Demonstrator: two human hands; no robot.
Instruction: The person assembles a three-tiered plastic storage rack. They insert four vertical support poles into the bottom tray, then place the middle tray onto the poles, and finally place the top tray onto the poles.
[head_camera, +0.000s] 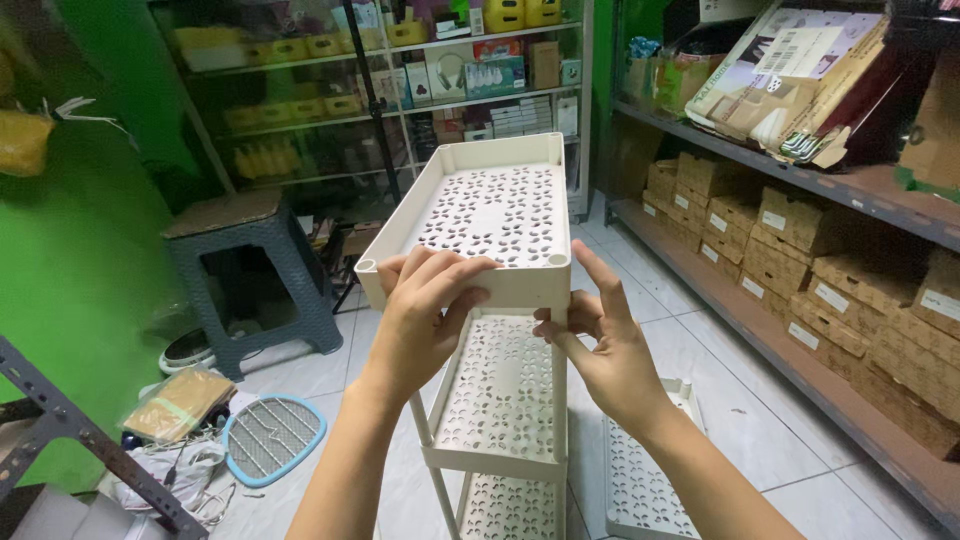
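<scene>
Fingers of the left hand (425, 310) curl over the near rim of the top tray (490, 215) of a cream plastic rack, thumb underneath, so that hand is closed on the tray's front wall. Just to their right, the right hand (605, 355) has its fingers (600, 275) spread and half open; the thumb and fingertips touch the tray's near right corner by the corner post (568, 312), pressing more than clasping.

Directly below the fingers sits the middle tray (500, 395) of the same rack, and beneath that the lowest tray (510, 505), all perforated with a petal pattern. Right of the right wrist a spare tray (640, 480) lies on the tiled floor (720, 380).

Farther out to the left stand a grey plastic stool (250, 275) and, on the floor, a blue-rimmed racket-shaped swatter (275, 435). Beyond the top tray are glass-fronted shelves (400, 90); to the right, long shelving carries rows of brown cardboard boxes (800, 260).

A likely slip, as I judge it: the top tray looks tilted, so uneven pressure could leave a corner unseated on its post. A hard push could tip the narrow rack or pinch a fingertip at the corner.
</scene>
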